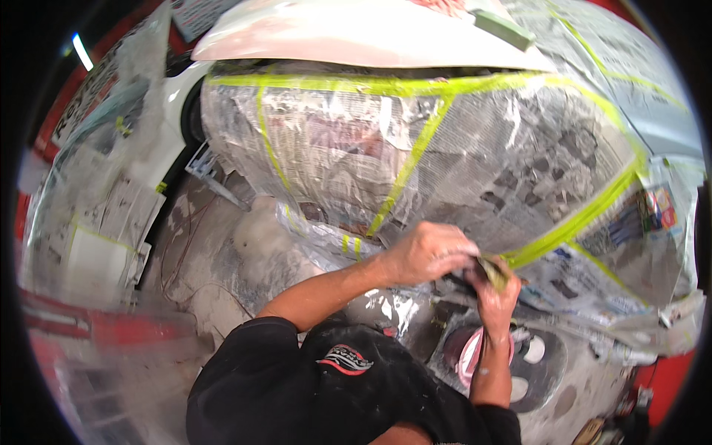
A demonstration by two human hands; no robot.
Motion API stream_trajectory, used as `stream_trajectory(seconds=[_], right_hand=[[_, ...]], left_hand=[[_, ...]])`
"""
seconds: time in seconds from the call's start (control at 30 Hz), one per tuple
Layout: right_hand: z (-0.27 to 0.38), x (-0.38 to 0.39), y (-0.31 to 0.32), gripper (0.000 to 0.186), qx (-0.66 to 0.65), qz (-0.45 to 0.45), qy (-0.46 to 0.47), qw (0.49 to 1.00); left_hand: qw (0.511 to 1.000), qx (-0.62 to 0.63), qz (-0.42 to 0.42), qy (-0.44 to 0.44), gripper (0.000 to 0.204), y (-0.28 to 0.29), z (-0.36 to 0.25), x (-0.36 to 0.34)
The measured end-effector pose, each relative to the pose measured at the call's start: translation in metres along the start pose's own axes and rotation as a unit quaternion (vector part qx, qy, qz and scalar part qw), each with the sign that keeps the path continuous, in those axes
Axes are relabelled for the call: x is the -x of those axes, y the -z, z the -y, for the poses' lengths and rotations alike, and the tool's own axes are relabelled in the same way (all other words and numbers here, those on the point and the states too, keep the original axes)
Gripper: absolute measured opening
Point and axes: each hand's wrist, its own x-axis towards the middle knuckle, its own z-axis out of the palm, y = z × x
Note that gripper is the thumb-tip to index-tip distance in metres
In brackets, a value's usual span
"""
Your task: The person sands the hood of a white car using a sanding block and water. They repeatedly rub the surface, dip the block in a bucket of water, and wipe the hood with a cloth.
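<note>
In front of my body, my left hand (437, 251) is closed, its fingertips at the edge of a small folded sheet or pad (486, 268), dark and olive-yellow. My right hand (497, 293) is closed on that piece from below. Behind my hands is a car body section (334, 148) masked with newspaper and clear film, bordered by bright yellow-green tape (400, 85). Below my right hand, partly behind my forearm, a pink bucket (469, 356) stands on a dark grey board (538, 382).
A pale pinkish panel (311, 33) runs above the masking, with a green block (504, 33) on it. A masked white car part (104, 252) is at left, near a metal stand (226, 189). Cords and dust lie on the grey floor (193, 274); red shapes show at lower left.
</note>
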Motion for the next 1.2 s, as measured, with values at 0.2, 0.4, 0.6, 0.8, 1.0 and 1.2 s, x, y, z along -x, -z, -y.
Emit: stream_trajectory(seconds=[0.2,0.4,0.6,0.8,1.0,1.2], right_hand=[[0.013,-0.034,-0.057,0.033,-0.169,-0.069,-0.019,0.983],[0.024,-0.044,-0.101,0.022,-0.266,-0.148,-0.039,0.952],[0.032,-0.053,-0.127,0.011,-0.228,-0.194,-0.032,0.954],[0.050,-0.054,-0.140,0.026,-0.203,-0.185,-0.008,0.962],[0.025,-0.022,-0.112,0.033,-0.040,-0.270,0.109,0.956],[0.012,-0.002,-0.072,0.035,0.162,-0.286,0.132,0.935]], left_hand=[[0.962,0.169,-0.031,0.213,0.024,0.044,0.014,0.011],[0.973,0.097,0.046,0.205,0.018,0.096,0.023,0.010],[0.966,0.133,0.060,0.215,0.020,0.120,0.040,0.020],[0.931,0.281,-0.042,0.229,0.028,0.109,0.054,0.017],[0.803,0.510,-0.073,0.300,0.021,0.078,0.062,0.014],[0.778,0.546,-0.048,0.306,0.019,0.024,0.059,0.002]])
